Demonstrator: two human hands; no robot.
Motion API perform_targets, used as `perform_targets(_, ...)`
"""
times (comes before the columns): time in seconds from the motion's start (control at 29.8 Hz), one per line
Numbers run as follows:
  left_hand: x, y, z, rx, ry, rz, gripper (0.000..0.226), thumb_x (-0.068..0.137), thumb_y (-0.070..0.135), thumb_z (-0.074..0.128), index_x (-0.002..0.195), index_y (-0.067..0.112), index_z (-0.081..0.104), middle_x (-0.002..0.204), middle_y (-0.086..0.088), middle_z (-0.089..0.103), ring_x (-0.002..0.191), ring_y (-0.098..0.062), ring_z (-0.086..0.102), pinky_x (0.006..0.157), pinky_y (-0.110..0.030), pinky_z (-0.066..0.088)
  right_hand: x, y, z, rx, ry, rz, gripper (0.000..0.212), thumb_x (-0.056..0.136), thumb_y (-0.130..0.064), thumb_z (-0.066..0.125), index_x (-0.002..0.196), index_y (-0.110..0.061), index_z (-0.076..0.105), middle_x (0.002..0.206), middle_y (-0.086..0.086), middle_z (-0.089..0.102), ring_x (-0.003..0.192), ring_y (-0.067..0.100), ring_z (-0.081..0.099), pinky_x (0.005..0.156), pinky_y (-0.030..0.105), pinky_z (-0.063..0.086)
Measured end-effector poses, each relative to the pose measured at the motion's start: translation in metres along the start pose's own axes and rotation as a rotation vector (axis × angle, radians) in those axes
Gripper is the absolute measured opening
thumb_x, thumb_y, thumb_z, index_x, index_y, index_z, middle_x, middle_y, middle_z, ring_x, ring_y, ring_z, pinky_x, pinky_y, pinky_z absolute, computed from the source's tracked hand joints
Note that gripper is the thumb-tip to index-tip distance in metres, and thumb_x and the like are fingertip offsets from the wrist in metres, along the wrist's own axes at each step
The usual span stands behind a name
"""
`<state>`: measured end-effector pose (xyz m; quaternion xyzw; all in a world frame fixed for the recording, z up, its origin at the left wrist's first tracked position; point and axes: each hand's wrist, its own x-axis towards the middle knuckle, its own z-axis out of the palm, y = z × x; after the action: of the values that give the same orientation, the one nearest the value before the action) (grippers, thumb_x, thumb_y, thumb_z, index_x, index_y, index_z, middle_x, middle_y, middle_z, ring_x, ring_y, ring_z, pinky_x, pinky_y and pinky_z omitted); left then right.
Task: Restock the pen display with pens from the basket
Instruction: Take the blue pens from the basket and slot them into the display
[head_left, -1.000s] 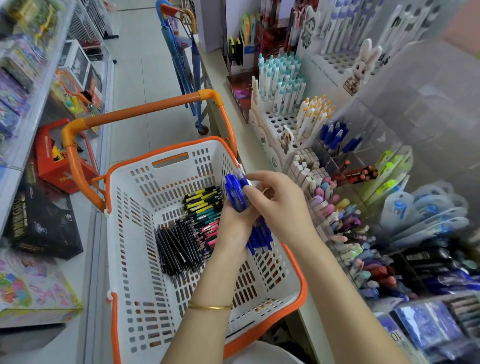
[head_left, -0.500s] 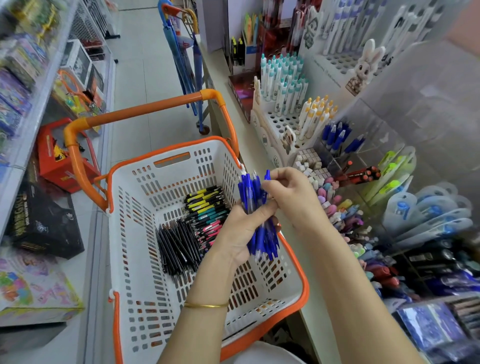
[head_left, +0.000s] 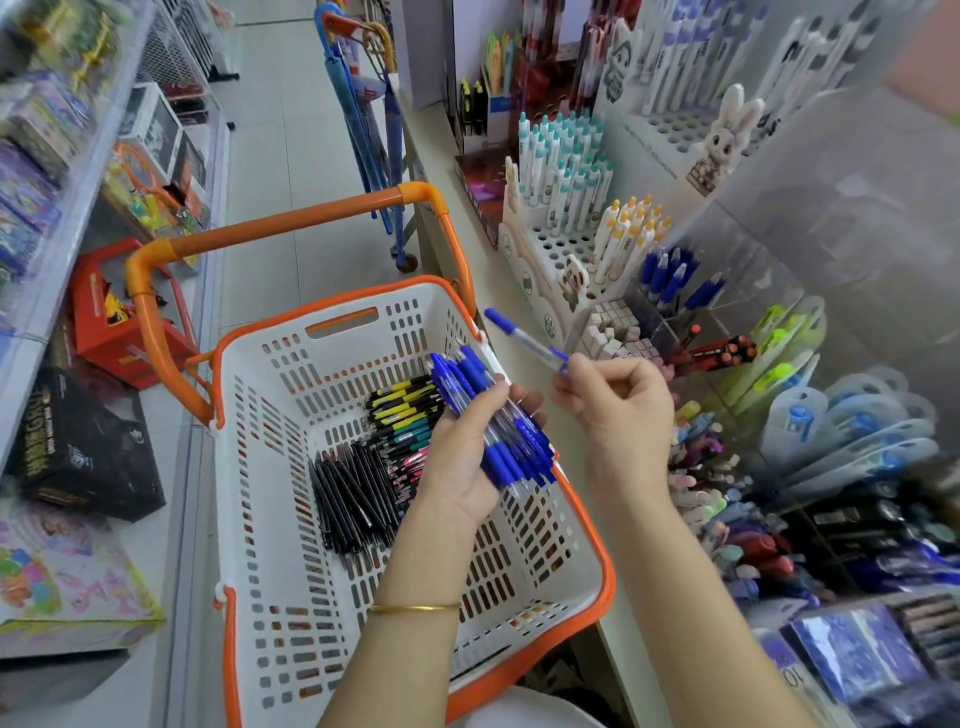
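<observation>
Pinching one blue ballpoint pen (head_left: 522, 340) in right hand (head_left: 618, 410), long axis slanting up-left from grip, displayed blue pens (head_left: 667, 273) beyond-right (left hand (head_left: 467, 462), farther, clutching the bundle (head_left: 498, 415)).

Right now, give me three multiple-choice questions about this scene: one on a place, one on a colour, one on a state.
1. Where do the black pens lie? A. On the floor B. In the basket C. In the display
2. What colour is the basket handle? A. Orange B. Green C. Black
3. What is the right hand doing? A. Hanging empty B. Pinching one blue pen C. Pressing the shelf

B: they rest inside the basket. A: the bar is orange. B: its fingers hold one pen, apart from the bundle in the left hand.
</observation>
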<state>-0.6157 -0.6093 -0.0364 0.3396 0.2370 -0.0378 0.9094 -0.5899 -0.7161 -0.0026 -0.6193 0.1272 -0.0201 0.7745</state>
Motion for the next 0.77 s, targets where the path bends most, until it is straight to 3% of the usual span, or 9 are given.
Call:
perform_targets(0.07, 0.001, 0.001, 0.000, -0.032, 0.024, 0.016, 0.020, 0.091, 0.012, 0.060, 0.110, 0.007, 0.065, 0.090, -0.009, 0.073, 0.077, -0.021, 0.072, 0.075, -0.039, 0.056, -0.010, 0.009, 0.000, -0.193, -0.032, -0.095, 0.016, 0.084, -0.011, 0.070, 0.076, -0.012, 0.055, 0.075, 0.009, 0.069, 0.072, 0.024, 0.068, 0.068, 0.034, 0.056)
perform_targets(0.13, 0.003, 0.000, 0.000, -0.069, 0.021, 0.033, 0.027, 0.093, 0.011, 0.057, 0.119, 0.008, 0.061, 0.099, -0.009, 0.073, 0.087, -0.021, 0.072, 0.077, -0.039, 0.057, -0.014, 0.016, -0.001, -0.379, -0.046, -0.186, 0.017, 0.082, -0.012, 0.071, 0.073, -0.013, 0.056, 0.071, 0.002, 0.064, 0.066, 0.015, 0.062, 0.063, 0.030, 0.052)
perform_targets(0.24, 0.002, 0.000, -0.001, -0.094, 0.014, 0.045, 0.026, 0.094, 0.008, 0.054, 0.119, 0.005, 0.060, 0.101, -0.009, 0.073, 0.087, -0.019, 0.072, 0.071, -0.034, 0.059, -0.017, 0.017, 0.000, -0.534, -0.164, -0.253, 0.011, 0.084, -0.007, 0.067, 0.080, -0.016, 0.063, 0.076, -0.011, 0.064, 0.067, 0.004, 0.058, 0.063, 0.021, 0.050)
perform_targets(0.37, 0.002, 0.000, -0.003, -0.057, 0.033, 0.048, 0.020, 0.084, 0.010, 0.064, 0.105, 0.009, 0.064, 0.087, -0.007, 0.071, 0.077, -0.020, 0.071, 0.072, -0.036, 0.060, -0.014, 0.014, -0.002, -0.712, -0.288, -0.273, 0.011, 0.085, -0.010, 0.065, 0.090, -0.019, 0.069, 0.085, -0.008, 0.066, 0.074, 0.004, 0.060, 0.068, 0.020, 0.051)
perform_targets(0.44, 0.003, -0.003, -0.002, -0.032, 0.059, 0.053, 0.019, 0.084, 0.007, 0.065, 0.102, 0.013, 0.064, 0.078, -0.004, 0.070, 0.071, -0.017, 0.071, 0.070, -0.036, 0.058, -0.013, 0.012, -0.001, -0.800, -0.295, -0.315, 0.010, 0.084, -0.010, 0.062, 0.086, -0.018, 0.069, 0.083, -0.005, 0.062, 0.075, 0.005, 0.056, 0.069, 0.024, 0.048)
perform_targets(0.57, 0.001, -0.005, 0.004, 0.071, 0.031, 0.117, 0.018, 0.091, 0.004, 0.058, 0.108, 0.010, 0.063, 0.087, -0.007, 0.071, 0.078, -0.018, 0.072, 0.068, -0.032, 0.057, -0.013, 0.005, 0.010, -0.831, -0.240, -0.455, 0.008, 0.086, -0.018, 0.061, 0.091, -0.021, 0.066, 0.086, -0.007, 0.056, 0.077, 0.001, 0.049, 0.068, 0.013, 0.037)
perform_targets(0.64, 0.001, -0.008, 0.008, 0.112, 0.021, 0.108, 0.013, 0.097, 0.007, 0.049, 0.104, 0.010, 0.060, 0.087, -0.004, 0.067, 0.076, -0.015, 0.069, 0.064, -0.025, 0.055, -0.012, 0.003, 0.020, -0.854, -0.301, -0.492, 0.019, 0.087, -0.026, 0.062, 0.104, -0.022, 0.068, 0.090, -0.005, 0.056, 0.085, 0.006, 0.051, 0.072, 0.019, 0.041)
perform_targets(0.71, 0.002, -0.009, 0.012, 0.143, 0.066, 0.063, 0.026, 0.105, 0.017, 0.032, 0.096, 0.019, 0.057, 0.089, 0.004, 0.060, 0.077, -0.007, 0.062, 0.065, -0.018, 0.052, -0.010, 0.002, 0.029, -0.988, -0.358, -0.533, 0.027, 0.085, -0.035, 0.064, 0.111, -0.025, 0.065, 0.095, -0.005, 0.056, 0.093, 0.012, 0.052, 0.075, 0.029, 0.046)
perform_targets(0.77, 0.001, -0.007, 0.013, 0.012, 0.035, -0.007, 0.031, 0.105, 0.024, 0.028, 0.097, 0.020, 0.058, 0.089, 0.001, 0.062, 0.083, -0.010, 0.061, 0.076, -0.021, 0.050, -0.006, 0.001, 0.034, -1.094, -0.357, -0.551, 0.022, 0.085, -0.032, 0.064, 0.105, -0.024, 0.062, 0.096, -0.006, 0.057, 0.094, 0.014, 0.052, 0.075, 0.035, 0.049)
